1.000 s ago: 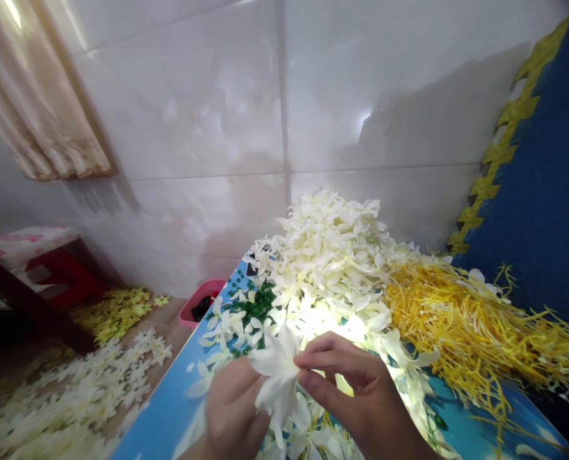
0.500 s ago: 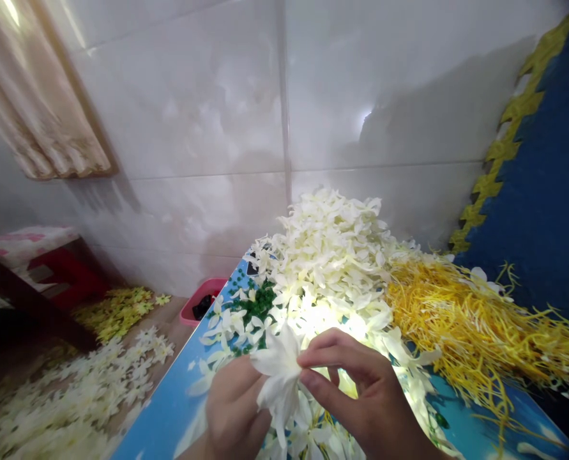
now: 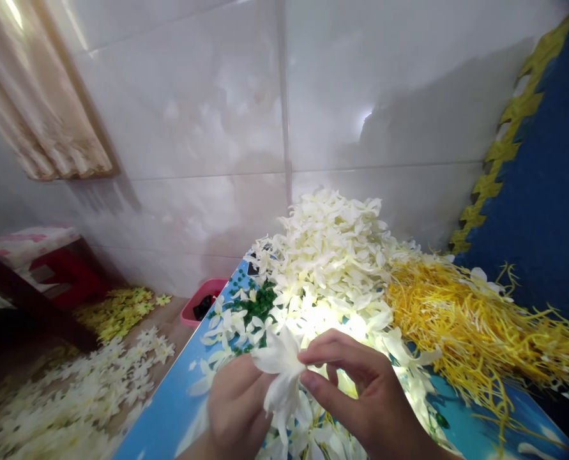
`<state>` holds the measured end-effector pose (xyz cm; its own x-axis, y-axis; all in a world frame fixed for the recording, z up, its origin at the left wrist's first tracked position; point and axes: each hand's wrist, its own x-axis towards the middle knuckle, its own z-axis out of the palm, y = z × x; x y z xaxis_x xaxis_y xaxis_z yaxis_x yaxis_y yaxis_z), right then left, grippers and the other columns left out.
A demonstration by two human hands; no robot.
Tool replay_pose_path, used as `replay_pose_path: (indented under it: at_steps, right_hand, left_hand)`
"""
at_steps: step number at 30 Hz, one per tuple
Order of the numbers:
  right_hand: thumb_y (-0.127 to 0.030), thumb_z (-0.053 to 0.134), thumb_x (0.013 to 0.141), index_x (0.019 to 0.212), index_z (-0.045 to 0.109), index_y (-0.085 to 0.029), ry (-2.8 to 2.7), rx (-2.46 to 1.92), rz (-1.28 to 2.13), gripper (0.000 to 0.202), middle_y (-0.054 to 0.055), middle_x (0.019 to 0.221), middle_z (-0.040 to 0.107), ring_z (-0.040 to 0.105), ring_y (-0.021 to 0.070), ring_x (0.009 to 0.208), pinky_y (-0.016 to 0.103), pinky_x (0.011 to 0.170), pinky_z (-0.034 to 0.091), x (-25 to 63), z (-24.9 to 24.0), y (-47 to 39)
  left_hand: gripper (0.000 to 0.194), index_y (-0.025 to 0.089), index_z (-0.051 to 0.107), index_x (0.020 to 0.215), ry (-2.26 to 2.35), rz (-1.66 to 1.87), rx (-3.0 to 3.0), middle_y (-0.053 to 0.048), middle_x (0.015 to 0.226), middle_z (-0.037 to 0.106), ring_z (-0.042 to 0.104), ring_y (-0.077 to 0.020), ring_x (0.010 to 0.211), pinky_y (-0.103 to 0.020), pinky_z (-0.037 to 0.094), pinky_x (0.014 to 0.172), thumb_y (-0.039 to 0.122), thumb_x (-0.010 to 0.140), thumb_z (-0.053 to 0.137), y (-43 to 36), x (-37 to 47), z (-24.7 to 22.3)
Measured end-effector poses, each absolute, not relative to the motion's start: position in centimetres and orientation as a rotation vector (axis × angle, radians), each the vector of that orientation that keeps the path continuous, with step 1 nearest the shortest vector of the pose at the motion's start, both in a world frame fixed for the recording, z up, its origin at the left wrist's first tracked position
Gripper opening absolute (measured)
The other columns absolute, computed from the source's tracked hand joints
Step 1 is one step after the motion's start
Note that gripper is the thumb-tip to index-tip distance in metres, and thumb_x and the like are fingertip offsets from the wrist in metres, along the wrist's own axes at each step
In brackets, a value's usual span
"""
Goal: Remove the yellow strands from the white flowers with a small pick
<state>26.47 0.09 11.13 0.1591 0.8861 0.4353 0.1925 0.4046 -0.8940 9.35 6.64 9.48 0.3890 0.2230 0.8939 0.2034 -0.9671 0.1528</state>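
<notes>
Plainly enough, the one container that shows clearly is a pink basin (image 3: 198, 292), just beyond the left edge of the blue tabletop (image 3: 174, 386), with a black item (image 3: 202, 308) lying inside; what that item is cannot be made out. Loose materials lie straight on the tabletop: a tall heap of white petals (image 3: 334, 246) against the tiled wall (image 3: 207, 115), a scatter of small green pieces (image 3: 260, 305) at its left, and a tangled bundle of yellow strands (image 3: 442, 313) at its right. Near the front edge, the white flower (image 3: 284, 367) is held up between the two hands, above more white petals. The left hand (image 3: 236, 402) comes up from below with its fingers curled into a loose fist, back outward, and the flower rises from its thumb side; the petals hide the fingertips, yet the hand appears closed on the flower's base. The right hand (image 3: 361, 390) reaches in from the lower right, wrist low, with thumb and index finger nearly meeting at the flower's right side; whether anything sits between those two tips is too small to tell. Its other fingers bend loosely behind the index. On the floor at the left lie white flowers (image 3: 83, 390) and yellow flowers (image 3: 121, 310), near a red stool (image 3: 68, 275).
</notes>
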Motion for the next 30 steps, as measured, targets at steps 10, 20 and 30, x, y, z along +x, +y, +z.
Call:
replay_pose_path:
  at_steps: [10, 20, 30]
  right_hand:
    - [-0.021, 0.073, 0.080, 0.087, 0.077, -0.029, -1.302, -1.082, 0.820, 0.011, 0.001, 0.088, 0.071, 0.065, 0.0151, 0.078, 0.023, 0.061, 0.050, 26.81, 10.76, 0.00]
    - [-0.013, 0.073, 0.077, 0.086, 0.077, -0.029, -1.340, -0.978, 0.738, 0.019, 0.001, 0.085, 0.072, 0.069, 0.0168, 0.079, 0.025, 0.059, 0.051, 26.47, 10.80, 0.14]
    - [-0.011, 0.074, 0.076, 0.088, 0.079, -0.033, -1.326, -0.947, 0.745, 0.026, 0.001, 0.084, 0.070, 0.066, 0.0159, 0.076, 0.026, 0.061, 0.052, 26.70, 10.86, 0.16]
  left_hand:
    - [0.019, 0.016, 0.072, 0.091, 0.469, 1.688, 2.666, -0.006, 0.070, 0.069, 0.062, -0.0165, 0.059, -0.027, 0.045, 0.051, 0.016, 0.093, 0.054, 6.67, 8.88, 9.02]
    - [0.024, 0.017, 0.073, 0.088, 0.413, 1.684, 2.666, -0.005, 0.068, 0.069, 0.063, -0.0162, 0.059, -0.027, 0.047, 0.052, 0.021, 0.096, 0.050, 6.55, 8.78, 9.54]
    - [0.023, 0.017, 0.074, 0.092, 0.382, 1.691, 2.640, -0.007, 0.076, 0.073, 0.066, -0.0157, 0.062, -0.025, 0.050, 0.051, 0.019, 0.095, 0.051, 6.86, 8.95, 9.35]
